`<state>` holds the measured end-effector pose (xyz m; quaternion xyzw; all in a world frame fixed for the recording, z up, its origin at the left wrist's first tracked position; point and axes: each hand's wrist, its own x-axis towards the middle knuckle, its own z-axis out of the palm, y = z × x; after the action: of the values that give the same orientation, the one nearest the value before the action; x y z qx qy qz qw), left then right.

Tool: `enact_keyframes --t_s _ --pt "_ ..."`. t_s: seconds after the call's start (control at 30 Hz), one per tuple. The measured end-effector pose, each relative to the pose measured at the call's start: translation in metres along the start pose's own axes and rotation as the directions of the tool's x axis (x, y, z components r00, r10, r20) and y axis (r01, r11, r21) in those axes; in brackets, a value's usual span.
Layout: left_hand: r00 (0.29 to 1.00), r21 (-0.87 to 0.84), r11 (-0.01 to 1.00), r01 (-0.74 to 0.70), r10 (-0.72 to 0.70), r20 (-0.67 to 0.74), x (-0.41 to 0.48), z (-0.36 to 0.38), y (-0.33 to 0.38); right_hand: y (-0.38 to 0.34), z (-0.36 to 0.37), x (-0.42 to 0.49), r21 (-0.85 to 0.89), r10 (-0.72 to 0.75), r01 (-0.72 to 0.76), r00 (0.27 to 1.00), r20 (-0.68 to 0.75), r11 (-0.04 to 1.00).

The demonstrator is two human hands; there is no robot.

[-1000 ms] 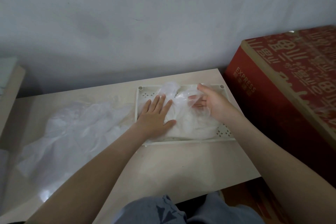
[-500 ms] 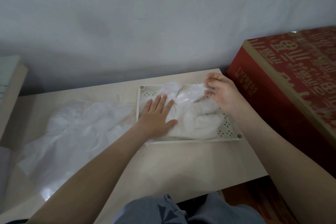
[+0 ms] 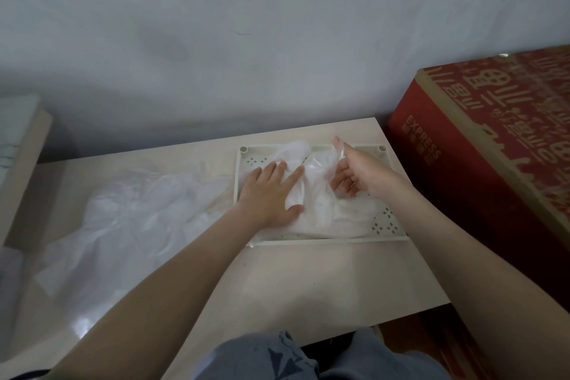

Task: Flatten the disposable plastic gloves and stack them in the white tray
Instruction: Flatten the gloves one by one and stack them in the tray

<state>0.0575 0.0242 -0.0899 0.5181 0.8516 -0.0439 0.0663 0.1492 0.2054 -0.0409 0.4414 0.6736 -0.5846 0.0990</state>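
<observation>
Head view: beige table (image 3: 277, 281) against grey wall (image 3: 277, 40); left fingers (image 3: 271, 168) flat on gloves (image 3: 324, 213), right fingers (image 3: 339, 177) pinching one.

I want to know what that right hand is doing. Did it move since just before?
Yes. The right hand has moved left, off the white tray's far right corner toward its middle, pinching a plastic glove.
</observation>
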Motion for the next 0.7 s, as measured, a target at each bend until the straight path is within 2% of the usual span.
enact_keyframes --t_s 0.17,0.37,0.43,0.6,0.7 --pt "1.0 0.024 1.0 -0.006 0.006 0.007 0.0 0.001 0.0 0.001 0.008 0.007 0.184 -0.13 0.128 0.992 0.0 0.975" --pt "1.0 -0.045 0.999 -0.005 0.006 0.019 0.0 -0.002 -0.003 0.003 0.011 0.012 0.431 -0.219 0.258 0.966 -0.139 0.865" --pt "0.999 -0.04 0.999 -0.014 0.016 0.036 0.001 -0.004 -0.004 0.0 0.01 0.011 0.437 -0.236 0.286 0.957 -0.167 0.853" --pt "0.998 -0.036 0.999 -0.019 0.021 0.06 0.003 -0.005 -0.003 0.002 -0.001 0.009 0.326 -0.289 0.375 0.914 -0.284 0.868" --pt "0.998 -0.053 0.999 0.003 0.0 0.055 0.001 -0.007 0.0 0.005 -0.011 0.006 0.351 -0.261 0.387 0.898 -0.355 0.852"
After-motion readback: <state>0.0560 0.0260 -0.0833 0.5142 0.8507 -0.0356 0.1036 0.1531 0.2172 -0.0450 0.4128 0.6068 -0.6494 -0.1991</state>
